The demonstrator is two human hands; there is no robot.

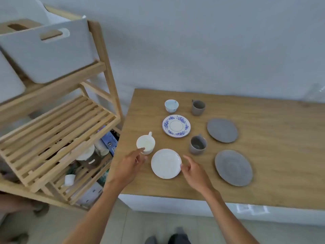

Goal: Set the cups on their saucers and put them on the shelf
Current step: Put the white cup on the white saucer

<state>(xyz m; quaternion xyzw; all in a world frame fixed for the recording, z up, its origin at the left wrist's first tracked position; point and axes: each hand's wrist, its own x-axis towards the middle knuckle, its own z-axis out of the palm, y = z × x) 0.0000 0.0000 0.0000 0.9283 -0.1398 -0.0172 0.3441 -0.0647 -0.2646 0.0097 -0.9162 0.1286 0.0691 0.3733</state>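
On the wooden table (263, 164) stand a white cup (146, 143) and, just right of it, a white saucer (166, 163). My left hand (130, 164) is open, its fingertips touching the white cup's near rim. My right hand (193, 170) is open, fingers touching the white saucer's right edge. Farther back sit a blue-patterned cup (171, 105) and a blue-patterned saucer (176, 126). Two grey cups (198, 107) (197, 144) stand beside two grey saucers (222, 130) (233, 167). The slatted wooden shelf (58, 136) stands to the left of the table.
A white storage box (47, 53) fills the shelf's upper tier. Jars and small items (89, 157) sit on the lowest tier. A wall runs behind the table. A clear plastic object (314, 94) lies at the far right edge. My feet show on the tiled floor.
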